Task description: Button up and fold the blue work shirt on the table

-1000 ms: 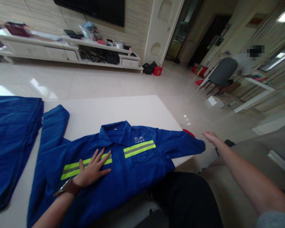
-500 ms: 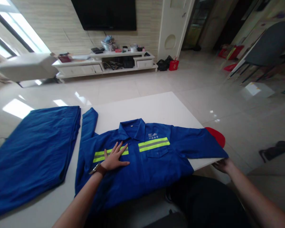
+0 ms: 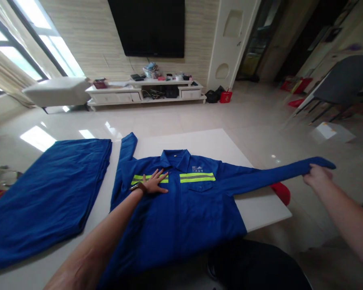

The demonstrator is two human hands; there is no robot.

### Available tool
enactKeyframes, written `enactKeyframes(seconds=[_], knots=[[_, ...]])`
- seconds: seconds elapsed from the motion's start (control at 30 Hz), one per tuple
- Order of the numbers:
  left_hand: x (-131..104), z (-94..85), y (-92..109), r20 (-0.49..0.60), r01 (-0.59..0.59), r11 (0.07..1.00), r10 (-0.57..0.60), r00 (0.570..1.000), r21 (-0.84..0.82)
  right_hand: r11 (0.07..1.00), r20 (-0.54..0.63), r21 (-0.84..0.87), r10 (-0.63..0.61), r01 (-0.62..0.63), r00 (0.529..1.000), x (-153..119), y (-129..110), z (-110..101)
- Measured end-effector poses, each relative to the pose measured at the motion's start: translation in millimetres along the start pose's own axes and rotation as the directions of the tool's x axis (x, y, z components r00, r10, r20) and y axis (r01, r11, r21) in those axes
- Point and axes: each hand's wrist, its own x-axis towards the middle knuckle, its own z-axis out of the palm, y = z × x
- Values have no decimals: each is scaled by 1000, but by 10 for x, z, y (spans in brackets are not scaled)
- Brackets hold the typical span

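Observation:
A blue work jacket [image 3: 199, 213] with yellow-green reflective stripes lies front up on a white table [image 3: 211, 141], its collar toward the far side. My left hand [image 3: 155, 182] rests flat on the chest, fingers spread across one stripe. Off the table's right edge, my right hand [image 3: 317, 176] grips the jacket's sleeve near the cuff and holds it stretched out to the side. The other sleeve [image 3: 128, 146] is bent upward beside the collar. The jacket's lower end reaches over the near table edge.
Folded blue cloth [image 3: 57, 189] lies on the table's left part. Something red [image 3: 282, 194] shows beyond the right edge. Across the tiled floor stand a low white TV cabinet [image 3: 117, 97], a grey chair [image 3: 345, 80] and a white box [image 3: 332, 132].
My right hand has risen from below the table edge and moved outward with the sleeve, which is now pulled straight. My left hand stays on the chest. The view has tilted up slightly.

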Motion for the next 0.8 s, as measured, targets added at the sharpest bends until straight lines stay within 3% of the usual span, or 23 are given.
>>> enactKeyframes(seconds=[0.07, 0.1, 0.13, 0.2, 0.23, 0.27, 0.33, 0.37, 0.4, 0.43, 0.5, 0.57, 0.63, 0.7, 0.8], knots=[[176, -120, 46, -24, -18, 999, 18, 1000, -35, 991, -109, 110, -64, 76, 992, 20, -524, 400], [235, -168, 82, -48, -33, 997, 30, 998, -66, 982, -107, 135, -117, 131, 987, -50, -798, 605], [271, -206, 123, -90, -52, 992, 42, 995, -114, 967, -97, 163, -183, 197, 978, -187, -1069, 803], [268, -259, 209, -216, -111, 950, 48, 975, -290, 896, 41, 262, -381, 358, 924, -661, -1552, 1145], [233, -279, 244, -290, -153, 895, 28, 957, -419, 850, 166, 329, -482, 412, 861, -980, -1739, 1276], [178, -298, 268, -344, -205, 801, -1, 939, -562, 811, 316, 385, -564, 440, 763, -1326, -1877, 1375], [22, -328, 272, -365, -300, 499, -34, 930, -813, 813, 662, 414, -577, 409, 478, -1994, -1986, 1482], [-74, -338, 249, -344, -321, 316, -19, 939, -893, 806, 750, 415, -566, 422, 342, -2265, -1957, 1499], [-178, -342, 212, -321, -319, 136, 6, 947, -938, 791, 785, 410, -559, 453, 267, -2469, -1877, 1499], [-286, -338, 162, -303, -302, -25, 25, 953, -953, 773, 807, 381, -546, 508, 225, -2600, -1753, 1488], [-500, -299, 43, -266, -261, -261, -14, 964, -929, 705, 840, 255, -500, 662, 209, -2659, -1399, 1445], [-693, -219, -78, -170, -198, -388, -105, 980, -900, 607, 897, 98, -397, 789, 194, -2544, -956, 1376], [-850, -106, -187, -12, -81, -421, -164, 986, -903, 532, 936, 18, -308, 847, 174, -2398, -484, 1275], [-969, 18, -284, 147, 60, -373, -210, 966, -926, 482, 943, -27, -279, 876, 182, -2316, -36, 1148], [-1085, 182, -421, 230, 194, -136, -356, 906, -972, 435, 970, -34, -204, 900, 135, -2348, 508, 959]])
